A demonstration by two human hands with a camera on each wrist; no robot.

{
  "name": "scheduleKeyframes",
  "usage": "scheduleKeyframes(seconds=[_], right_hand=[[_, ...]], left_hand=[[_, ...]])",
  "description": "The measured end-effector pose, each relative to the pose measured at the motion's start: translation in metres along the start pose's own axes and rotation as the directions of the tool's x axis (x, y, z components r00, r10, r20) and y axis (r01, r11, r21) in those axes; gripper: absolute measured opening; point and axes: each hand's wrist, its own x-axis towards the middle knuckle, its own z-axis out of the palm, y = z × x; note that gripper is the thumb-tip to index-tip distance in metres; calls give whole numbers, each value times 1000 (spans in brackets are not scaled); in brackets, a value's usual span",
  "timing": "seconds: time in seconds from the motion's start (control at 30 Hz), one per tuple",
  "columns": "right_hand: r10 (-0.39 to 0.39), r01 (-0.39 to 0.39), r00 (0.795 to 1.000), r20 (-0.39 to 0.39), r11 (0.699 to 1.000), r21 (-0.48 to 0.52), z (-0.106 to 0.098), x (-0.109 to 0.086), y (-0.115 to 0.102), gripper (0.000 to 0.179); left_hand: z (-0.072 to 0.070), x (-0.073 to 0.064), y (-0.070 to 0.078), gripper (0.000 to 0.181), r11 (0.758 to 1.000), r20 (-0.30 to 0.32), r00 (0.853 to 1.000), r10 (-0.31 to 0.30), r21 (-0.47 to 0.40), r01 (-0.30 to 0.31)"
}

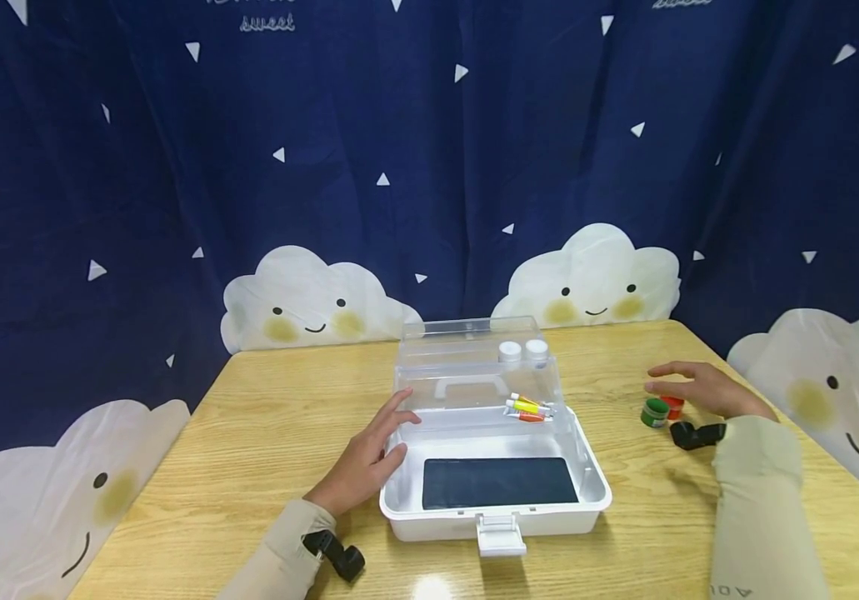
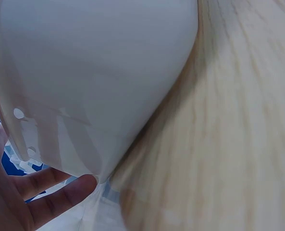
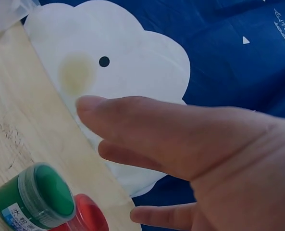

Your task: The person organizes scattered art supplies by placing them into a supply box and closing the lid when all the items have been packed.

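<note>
My left hand rests at the left rim of a white plastic box, its fingers loosely spread. In the left wrist view its fingertips are right at the edge of the box's side wall. A dark rectangular panel lies inside the box, whose clear lid stands raised at the back. Over at the right, my right hand hovers with extended fingers, holding nothing. Just below it, a green paint jar and a red paint jar stand side by side on the table.
Several small paint tubes, yellow and red among them, lie at the box's back right. Two white-capped jars show by the lid. A white latch hangs at the front. Behind the wooden table hangs a blue curtain.
</note>
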Motion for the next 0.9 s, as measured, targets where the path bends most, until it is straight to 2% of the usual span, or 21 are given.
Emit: scheduleKeyframes(seconds=[0.27, 0.47, 0.67, 0.9], right_hand=[[-7, 3, 996, 86, 999, 53, 5, 3, 10, 62], [-42, 36, 994, 101, 998, 59, 9, 6, 15, 60], [-70, 54, 986, 149, 992, 111, 12, 5, 17, 59], [-66, 42, 983, 169, 989, 142, 16, 3, 19, 58]], left_hand=[[0, 1, 1, 38, 1000, -18, 1000, 8, -2, -9], [0, 0, 1, 38, 1000, -20, 1000, 3, -5, -3], [0, 0, 0, 38, 1000, -13, 1000, -5, -3, 5], [1, 0, -1, 38, 1000, -17, 1000, 7, 0, -7]])
